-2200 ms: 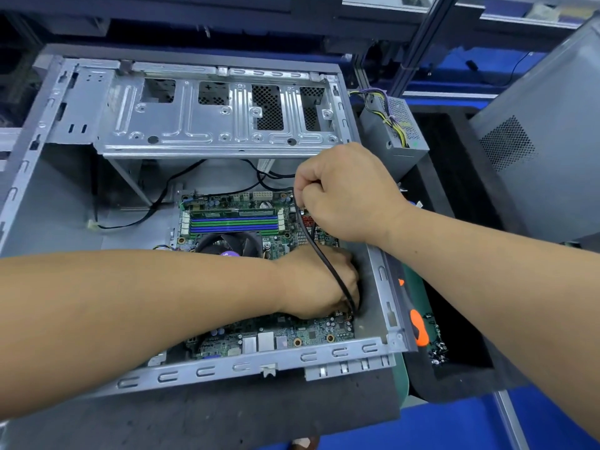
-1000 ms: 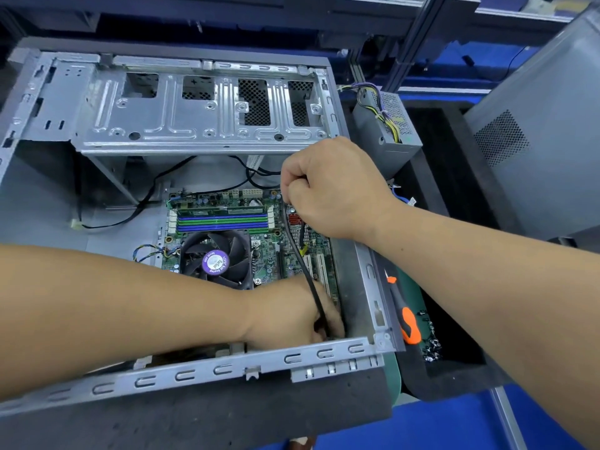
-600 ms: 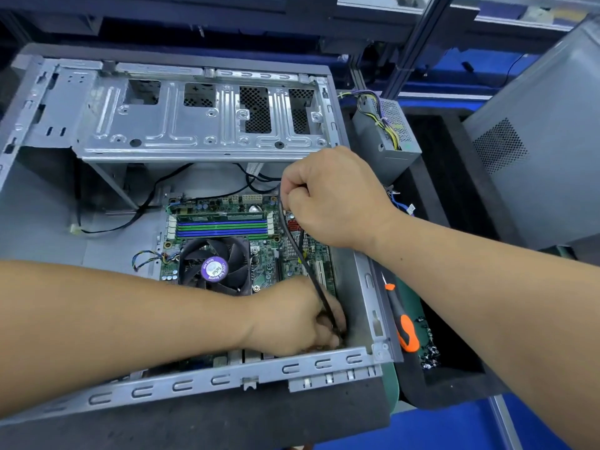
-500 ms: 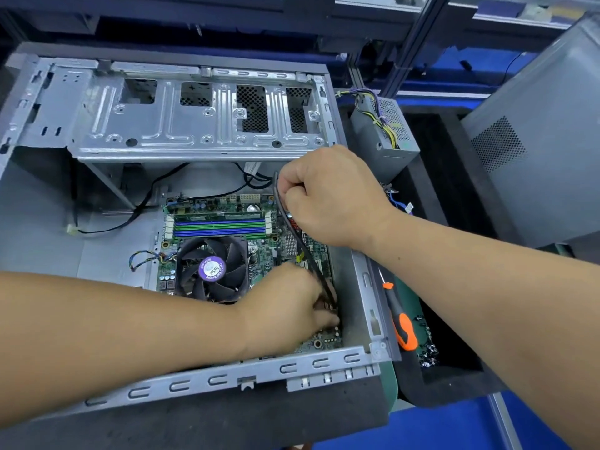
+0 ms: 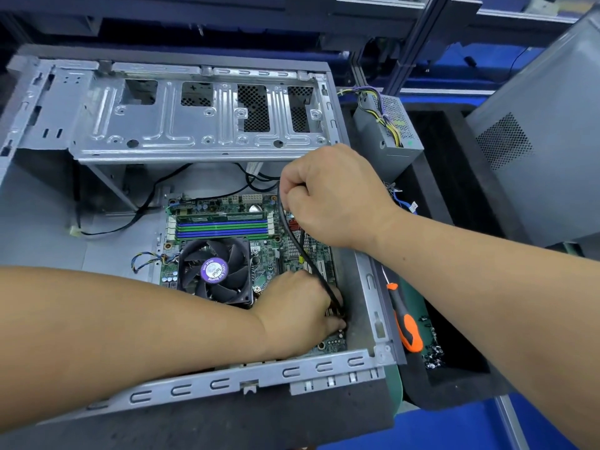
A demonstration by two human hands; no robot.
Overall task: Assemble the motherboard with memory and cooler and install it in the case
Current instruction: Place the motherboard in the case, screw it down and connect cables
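Note:
The green motherboard (image 5: pixel 266 261) lies inside the open grey case (image 5: pixel 194 131). A memory stick (image 5: pixel 224 218) sits in the rearmost slot, beside blue and green slots. The black cooler fan (image 5: pixel 215 271) with a purple label is mounted on the board. A black cable (image 5: pixel 303 254) runs from my right hand (image 5: pixel 328 196), which grips it in a fist above the board, down to my left hand (image 5: pixel 302 315). My left hand pinches the cable's end at the board's near right corner; the connector itself is hidden under my fingers.
A grey power supply (image 5: pixel 386 138) with coloured wires stands right of the case. An orange-and-black screwdriver (image 5: pixel 406 319) lies beside the case wall, near several loose screws (image 5: pixel 431 355) in a black foam tray. A grey side panel (image 5: pixel 545 131) leans at far right.
My left hand has shifted along the board's near right edge while keeping the cable end, and the fan has come into full view. My right hand has kept its grip on the cable.

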